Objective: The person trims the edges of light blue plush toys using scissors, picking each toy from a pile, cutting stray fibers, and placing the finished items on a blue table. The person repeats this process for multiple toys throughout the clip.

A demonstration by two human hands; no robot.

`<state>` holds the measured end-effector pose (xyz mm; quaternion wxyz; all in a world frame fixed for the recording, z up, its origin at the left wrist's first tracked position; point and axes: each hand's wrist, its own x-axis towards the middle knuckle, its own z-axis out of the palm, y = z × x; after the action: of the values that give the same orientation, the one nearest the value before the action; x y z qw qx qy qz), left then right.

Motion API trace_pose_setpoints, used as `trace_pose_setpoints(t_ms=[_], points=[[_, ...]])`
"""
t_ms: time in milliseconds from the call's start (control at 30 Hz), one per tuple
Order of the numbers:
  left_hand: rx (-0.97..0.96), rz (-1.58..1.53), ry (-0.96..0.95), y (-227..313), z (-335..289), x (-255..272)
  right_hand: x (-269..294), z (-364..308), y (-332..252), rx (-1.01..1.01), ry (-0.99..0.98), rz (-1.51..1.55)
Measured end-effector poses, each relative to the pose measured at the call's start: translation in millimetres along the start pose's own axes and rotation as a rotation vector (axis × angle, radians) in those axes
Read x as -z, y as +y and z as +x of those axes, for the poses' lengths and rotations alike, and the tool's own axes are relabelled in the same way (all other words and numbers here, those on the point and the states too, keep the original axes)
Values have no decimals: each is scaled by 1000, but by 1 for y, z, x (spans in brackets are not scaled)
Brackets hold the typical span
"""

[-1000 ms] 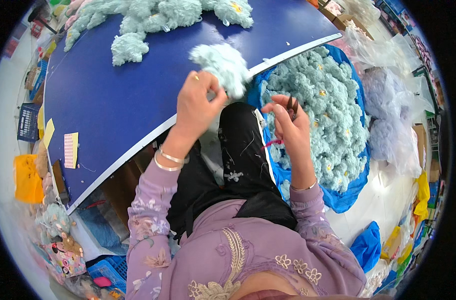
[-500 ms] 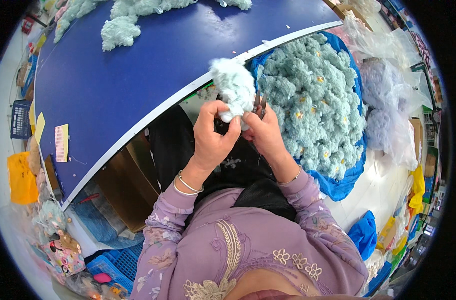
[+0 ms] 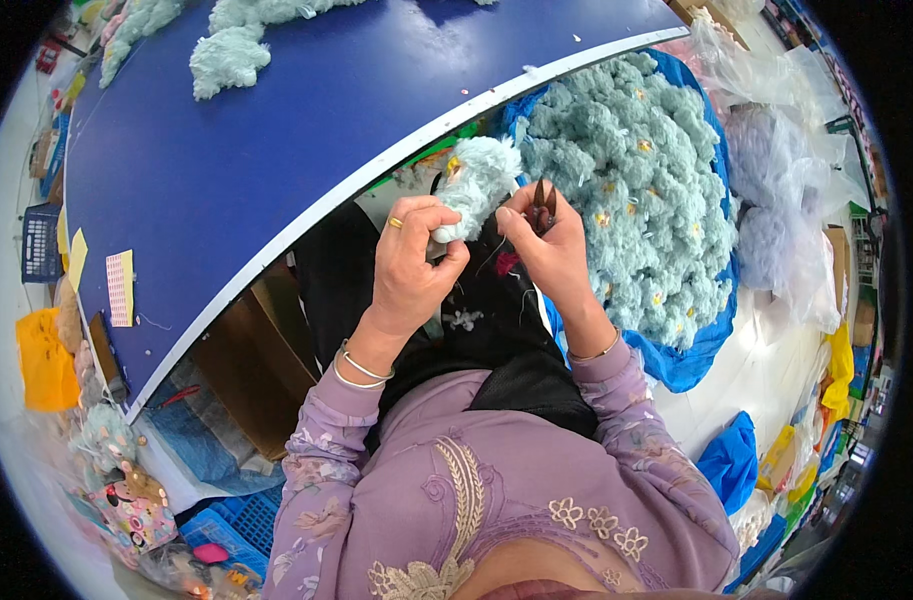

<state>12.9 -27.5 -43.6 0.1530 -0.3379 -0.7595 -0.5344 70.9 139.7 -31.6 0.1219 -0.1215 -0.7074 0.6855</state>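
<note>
My left hand (image 3: 413, 262) pinches the lower end of a small, fluffy pale blue-green plush piece (image 3: 484, 172) between thumb and fingers. A yellow spot shows on the plush near its upper left side. Just to its right, my right hand (image 3: 551, 250) is closed round a pair of thread snips (image 3: 543, 205), their dark points sticking up past the fingers. That hand's thumb and forefinger are pressed together, apart from the plush. A fine thread seems to hang by the right hand, close to a small dark-pink thing (image 3: 506, 263) over my lap.
A blue sack (image 3: 721, 290) heaped with similar plush pieces (image 3: 626, 200) stands at the right. The blue table (image 3: 246, 170) with a pale edge spans the far left, bearing more plush (image 3: 231, 62). Clear plastic bags (image 3: 786, 210) lie beyond the sack.
My right hand has drawn away to the right from the plush, snips still in it. The plush has turned and tipped rightward in my left hand, and its yellow spot now shows.
</note>
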Motion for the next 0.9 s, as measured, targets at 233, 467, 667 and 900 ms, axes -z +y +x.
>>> trace_pose_setpoints(t_ms=[233,467,667,900], points=[[72,-101,-90,4,-8,-7,-1,7,-1,273,-84,-346],[69,-78,-131,2,-14,-8,2,6,-7,149,-130,-326],[161,-83,-132,4,-13,-16,4,10,2,92,-78,-342],[651,-468,-133,0,-10,-19,6,16,1,-87,-45,-144]])
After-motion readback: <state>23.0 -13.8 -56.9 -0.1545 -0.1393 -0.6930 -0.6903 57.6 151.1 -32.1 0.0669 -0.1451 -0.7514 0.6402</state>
